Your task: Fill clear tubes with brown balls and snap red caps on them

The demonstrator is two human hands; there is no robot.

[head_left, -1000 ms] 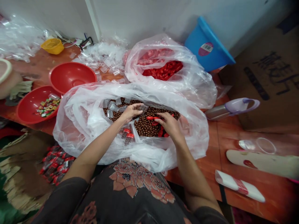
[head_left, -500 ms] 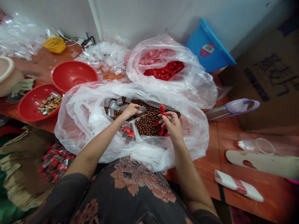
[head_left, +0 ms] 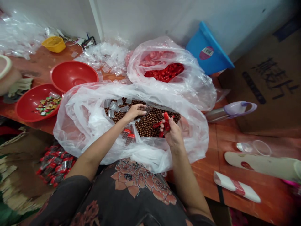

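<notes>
My left hand hovers over a mass of brown chocolate balls, pinching a small clear plastic tube at its fingertips. My right hand grips several red plastic caps above the balls' right side. Both hands work inside a wide white plastic bag whose folds ring the balls. Two clear tubes filled with brown balls and topped by red caps lie just below my left wrist. Several empty clear tubes rest along the far edge of the balls.
A second plastic bag holds red caps beyond the first. Two red bowls stand at left, one with wrapped sweets. A heap of clear tubes lies by the wall. Filled tubes sit low at left, and a cardboard box stands right.
My right hand has risen from the balls with the red caps and turned them upward. My left hand has shifted slightly right. The whole view has tilted a little.
</notes>
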